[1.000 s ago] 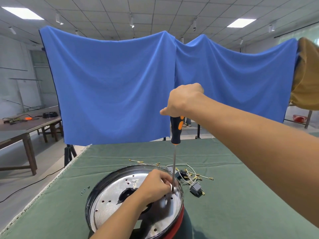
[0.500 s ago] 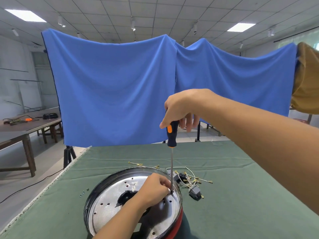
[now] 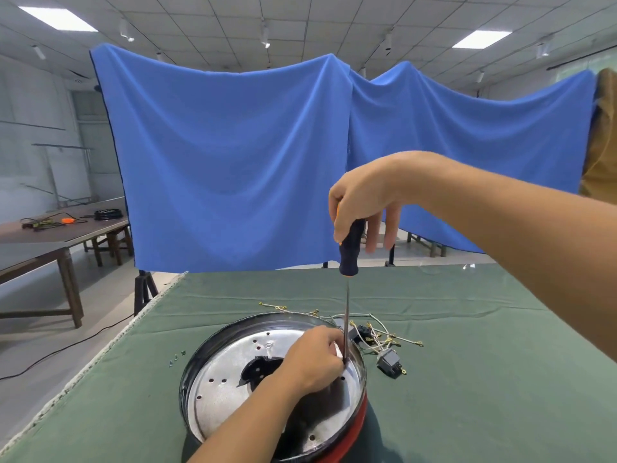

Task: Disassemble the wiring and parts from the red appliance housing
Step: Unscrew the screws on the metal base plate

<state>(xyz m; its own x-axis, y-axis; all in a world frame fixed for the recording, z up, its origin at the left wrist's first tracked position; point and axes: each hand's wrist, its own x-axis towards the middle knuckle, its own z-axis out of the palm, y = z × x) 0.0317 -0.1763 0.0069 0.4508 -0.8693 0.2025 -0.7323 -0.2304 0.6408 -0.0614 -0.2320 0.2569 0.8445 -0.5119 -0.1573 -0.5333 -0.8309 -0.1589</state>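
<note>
The red housing point(image 3: 347, 436) sits at the near edge of a table covered in green cloth point(image 3: 467, 379), its open side up, so that mostly the round silver metal plate point(image 3: 227, 379) inside its dark rim shows, with only a strip of red along the lower right. The plate has small holes scattered over it and a dark, jagged opening point(image 3: 258, 370) near its middle. The right hand point(image 3: 364, 198) is raised well above the housing and holds a screwdriver point(image 3: 347, 279) upright by the top of its black and orange handle: thumb and forefinger are curled round the handle, while the other fingers hang loose and apart beside it. The thin shaft runs straight down to the right inner edge of the plate. There the left hand point(image 3: 314, 359) rests on the plate with its fingers bunched together round the lower end of the shaft; whether they pinch the shaft itself or something small next to the tip is hard to tell, since the tip is hidden behind them. Just beyond the housing, on the cloth, lies a tangle of pale wires point(image 3: 384, 339) with brass terminals, and beside it a small black switch block point(image 3: 389, 362). A few tiny screws point(image 3: 177, 357) lie on the cloth to the left of the housing. A blue sheet point(image 3: 233, 162) hangs behind the table.
</note>
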